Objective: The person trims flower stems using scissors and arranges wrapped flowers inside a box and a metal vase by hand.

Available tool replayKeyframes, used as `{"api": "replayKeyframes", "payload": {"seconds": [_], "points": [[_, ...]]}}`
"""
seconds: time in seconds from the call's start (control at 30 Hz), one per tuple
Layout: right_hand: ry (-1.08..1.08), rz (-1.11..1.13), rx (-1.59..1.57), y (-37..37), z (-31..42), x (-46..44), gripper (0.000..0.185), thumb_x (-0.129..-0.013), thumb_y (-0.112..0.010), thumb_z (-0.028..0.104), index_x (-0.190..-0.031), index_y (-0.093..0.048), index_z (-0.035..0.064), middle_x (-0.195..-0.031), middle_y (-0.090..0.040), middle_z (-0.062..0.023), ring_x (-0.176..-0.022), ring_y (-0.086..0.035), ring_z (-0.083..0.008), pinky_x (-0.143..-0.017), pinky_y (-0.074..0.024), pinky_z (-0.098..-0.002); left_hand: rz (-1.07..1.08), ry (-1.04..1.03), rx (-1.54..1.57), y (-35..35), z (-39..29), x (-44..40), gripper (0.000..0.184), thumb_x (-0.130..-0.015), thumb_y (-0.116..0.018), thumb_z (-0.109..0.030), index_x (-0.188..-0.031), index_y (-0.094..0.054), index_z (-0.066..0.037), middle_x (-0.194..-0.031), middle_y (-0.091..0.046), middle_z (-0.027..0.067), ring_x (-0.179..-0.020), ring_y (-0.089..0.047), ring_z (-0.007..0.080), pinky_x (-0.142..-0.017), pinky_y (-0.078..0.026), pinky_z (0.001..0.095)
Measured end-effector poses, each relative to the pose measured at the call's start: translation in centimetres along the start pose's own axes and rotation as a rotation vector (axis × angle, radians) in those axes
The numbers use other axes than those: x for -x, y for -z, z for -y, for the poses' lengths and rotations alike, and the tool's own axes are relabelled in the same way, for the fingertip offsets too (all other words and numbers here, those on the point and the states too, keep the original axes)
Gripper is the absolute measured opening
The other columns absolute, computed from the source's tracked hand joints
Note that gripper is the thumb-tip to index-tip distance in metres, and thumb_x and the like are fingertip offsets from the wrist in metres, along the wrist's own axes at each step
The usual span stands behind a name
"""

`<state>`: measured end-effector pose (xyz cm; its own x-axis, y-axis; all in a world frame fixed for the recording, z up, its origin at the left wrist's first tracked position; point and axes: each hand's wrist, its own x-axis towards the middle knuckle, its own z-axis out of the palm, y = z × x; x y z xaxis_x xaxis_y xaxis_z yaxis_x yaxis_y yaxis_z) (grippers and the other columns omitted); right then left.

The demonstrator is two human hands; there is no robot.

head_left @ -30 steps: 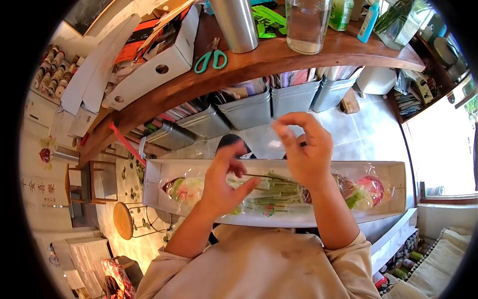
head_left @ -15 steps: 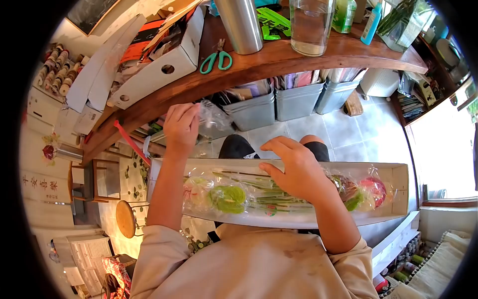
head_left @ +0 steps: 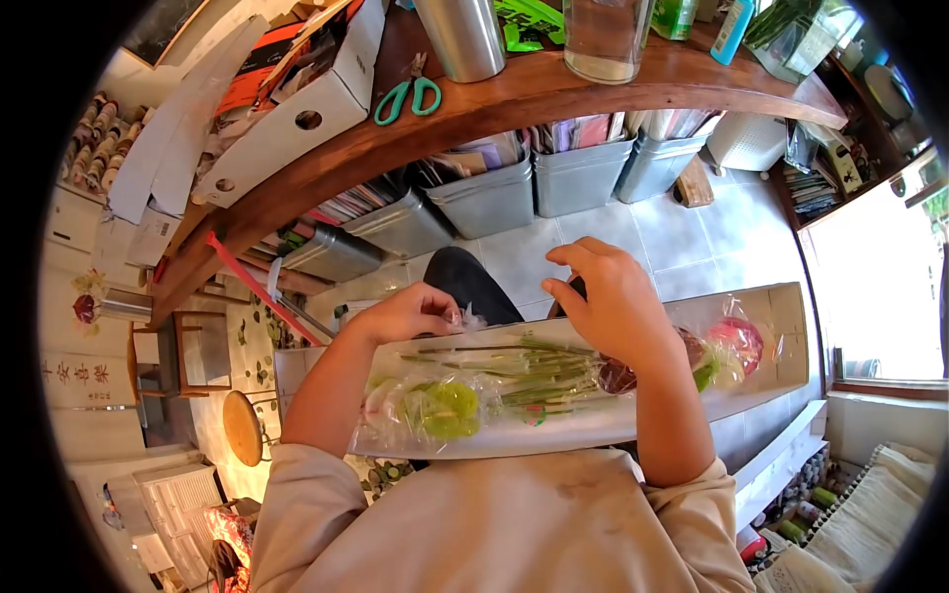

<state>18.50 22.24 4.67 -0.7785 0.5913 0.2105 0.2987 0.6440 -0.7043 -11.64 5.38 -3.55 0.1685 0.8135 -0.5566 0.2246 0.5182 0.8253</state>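
A long white cardboard box [head_left: 593,437] lies across my lap. Inside are long-stemmed flowers with green stems [head_left: 524,371] in the middle. At the left end sits a green bloom [head_left: 447,408] in clear plastic, and at the right end a pink bloom [head_left: 734,344], also wrapped. Over the box's far edge, my left hand [head_left: 413,310] is closed on a crumpled piece of clear plastic film [head_left: 473,320]. My right hand [head_left: 615,301] hovers above the box's far side, thumb and fingers apart, with nothing in it. Its forearm crosses the wrapped flowers.
Beyond the box curves a wooden table edge [head_left: 534,97] bearing teal-handled scissors [head_left: 407,102], a steel cylinder [head_left: 463,40], a glass vessel of water [head_left: 605,40] and a white carton [head_left: 297,128]. Metal bins [head_left: 583,178] of wrapping sheets stand underneath. A round stool [head_left: 242,427] is at left.
My left hand has come down and right toward the box with the plastic film, which now looks bunched up. My right hand has shifted slightly up and right. The box's right end has tilted upward.
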Motion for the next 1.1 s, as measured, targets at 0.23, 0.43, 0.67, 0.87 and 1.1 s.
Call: {"api": "replayKeyframes", "payload": {"seconds": [0.23,0.43,0.67,0.87,1.1], "points": [[0.22,0.427,0.137,-1.2,1.9,4.3,0.01,-0.083,-0.072,0.007,-0.092,-0.072,0.0029,-0.091,-0.067,-0.0146,-0.09,-0.069,-0.0339,-0.079,-0.0571,-0.0427,-0.139,-0.205,0.284,-0.5,-0.1,3.2,0.039,-0.089,-0.074,-0.002,-0.127,-0.066,0.0,-0.129,-0.067,0.0077,-0.117,-0.064,0.0179,-0.104,-0.048,0.0352],[0.5,0.795,0.258,-6.1,0.2,7.2,0.013,-0.078,-0.069,0.007,-0.09,-0.072,0.0054,-0.101,-0.065,-0.0085,-0.098,-0.067,-0.0288,-0.084,-0.0584,-0.0397,-0.737,-0.442,-0.555,-8.5,-4.5,9.7,0.034,-0.081,-0.075,0.0,-0.115,-0.073,-0.002,-0.118,-0.07,0.0147,-0.104,-0.069,0.0332,-0.093,-0.057,0.0414],[0.591,0.809,0.268,-7.2,-0.1,6.8,0.012,-0.079,-0.069,0.009,-0.091,-0.072,0.006,-0.105,-0.064,-0.0077,-0.099,-0.065,-0.0281,-0.085,-0.0578,-0.0383,-0.772,-0.561,-0.479,-19.1,0.1,12.1,0.03,-0.081,-0.076,0.008,-0.11,-0.073,-0.002,-0.109,-0.068,0.0117,-0.092,-0.071,0.0257,-0.075,-0.06,0.0336],[0.465,0.771,0.432,-1.8,1.1,8.1,0.014,-0.079,-0.068,0.007,-0.092,-0.07,0.0041,-0.097,-0.063,-0.009,-0.099,-0.065,-0.0276,-0.084,-0.0581,-0.0392,-0.903,-0.613,-0.473,-20.7,0.9,10.6,0.03,-0.082,-0.078,0.006,-0.11,-0.073,-0.002,-0.113,-0.068,0.0121,-0.089,-0.071,0.0267,-0.075,-0.061,0.0342],[0.21,0.656,0.453,-1.1,0.6,11.2,0.017,-0.075,-0.069,0.007,-0.091,-0.07,0.0018,-0.091,-0.063,-0.0098,-0.095,-0.064,-0.0281,-0.081,-0.0554,-0.0389,-0.598,-0.747,-0.405,-20.7,-1.8,7.4,0.024,-0.087,-0.075,0.001,-0.11,-0.073,-0.002,-0.115,-0.069,0.0111,-0.089,-0.072,0.0268,-0.075,-0.062,0.0349]]}}
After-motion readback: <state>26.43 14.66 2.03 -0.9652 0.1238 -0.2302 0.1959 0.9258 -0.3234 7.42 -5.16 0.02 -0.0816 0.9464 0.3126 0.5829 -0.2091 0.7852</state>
